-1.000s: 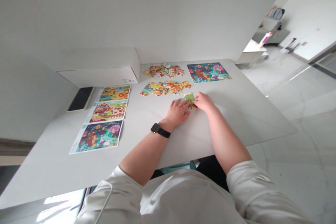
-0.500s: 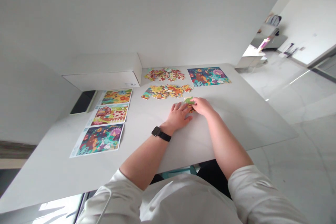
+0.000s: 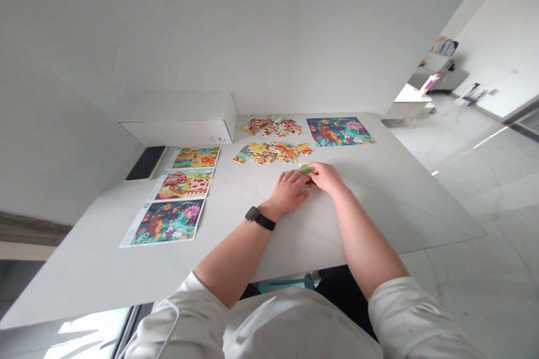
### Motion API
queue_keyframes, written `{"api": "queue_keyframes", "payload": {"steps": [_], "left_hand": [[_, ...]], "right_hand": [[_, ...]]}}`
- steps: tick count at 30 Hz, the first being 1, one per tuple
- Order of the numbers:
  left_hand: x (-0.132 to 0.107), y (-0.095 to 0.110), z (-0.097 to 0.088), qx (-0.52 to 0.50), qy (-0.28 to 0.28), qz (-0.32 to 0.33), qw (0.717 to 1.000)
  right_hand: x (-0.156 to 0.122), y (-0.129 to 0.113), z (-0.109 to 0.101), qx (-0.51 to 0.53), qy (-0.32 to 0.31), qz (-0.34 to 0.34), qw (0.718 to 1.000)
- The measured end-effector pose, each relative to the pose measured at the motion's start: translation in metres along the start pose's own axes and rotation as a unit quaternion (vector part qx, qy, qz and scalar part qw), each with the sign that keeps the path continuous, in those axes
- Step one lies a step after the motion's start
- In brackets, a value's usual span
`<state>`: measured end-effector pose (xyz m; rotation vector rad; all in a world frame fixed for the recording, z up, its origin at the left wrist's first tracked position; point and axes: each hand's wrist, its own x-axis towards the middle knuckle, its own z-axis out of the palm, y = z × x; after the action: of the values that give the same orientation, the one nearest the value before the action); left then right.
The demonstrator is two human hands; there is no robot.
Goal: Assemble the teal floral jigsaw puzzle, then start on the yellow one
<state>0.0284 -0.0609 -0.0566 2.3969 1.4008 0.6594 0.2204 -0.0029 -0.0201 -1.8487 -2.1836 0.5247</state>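
On the white table, my left hand (image 3: 288, 192) lies flat with its fingers stretched out, the tips at the edge of some jigsaw puzzle pieces (image 3: 307, 169) in green and orange. My right hand (image 3: 327, 178) is closed at the right side of these pieces, thumb and fingers pinching a green puzzle piece. Both hands partly cover the pieces, so how they fit together is hidden. Just beyond the hands lies a heap of yellow and orange puzzle pieces (image 3: 273, 152). Behind it is a second heap of red and pink puzzle pieces (image 3: 270, 125).
An assembled dark blue puzzle (image 3: 340, 131) lies at the back right. A white box (image 3: 181, 132) stands against the wall, with a phone (image 3: 146, 163) in front. A sheet with three printed pictures (image 3: 181, 184) lies on the left. The table's right edge borders a tiled floor.
The camera view has shifted slightly, so the table sits a little lower and further right. Both hands stay at the same pieces, with little visible movement.
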Motion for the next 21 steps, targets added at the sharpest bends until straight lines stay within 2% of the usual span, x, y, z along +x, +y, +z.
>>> {"api": "queue_keyframes", "payload": {"steps": [4, 6, 8, 12, 15, 18, 21], "left_hand": [[0.0, -0.006, -0.011, -0.102, 0.104, -0.03, 0.989], [0.001, -0.012, -0.019, -0.139, 0.16, -0.08, 0.974], [0.001, -0.021, -0.03, -0.169, 0.189, -0.141, 0.957], [-0.005, -0.04, -0.053, -0.232, 0.158, -0.242, 0.929], [-0.021, -0.048, -0.063, -0.217, 0.126, -0.285, 0.925], [-0.037, -0.049, -0.063, -0.142, 0.134, -0.306, 0.932], [-0.045, -0.045, -0.058, -0.09, 0.131, -0.288, 0.944]], "right_hand": [[0.003, 0.0, -0.004, 0.025, 0.058, 0.035, 0.997], [0.004, 0.0, -0.005, 0.033, 0.076, 0.049, 0.995], [0.004, 0.0, -0.005, 0.04, 0.081, 0.06, 0.994], [0.005, 0.0, -0.001, 0.046, 0.083, 0.069, 0.993], [0.006, 0.0, 0.001, 0.052, 0.091, 0.068, 0.992], [0.007, 0.002, 0.002, 0.063, 0.108, 0.067, 0.99], [0.008, 0.004, 0.004, 0.076, 0.114, 0.069, 0.988]]}}
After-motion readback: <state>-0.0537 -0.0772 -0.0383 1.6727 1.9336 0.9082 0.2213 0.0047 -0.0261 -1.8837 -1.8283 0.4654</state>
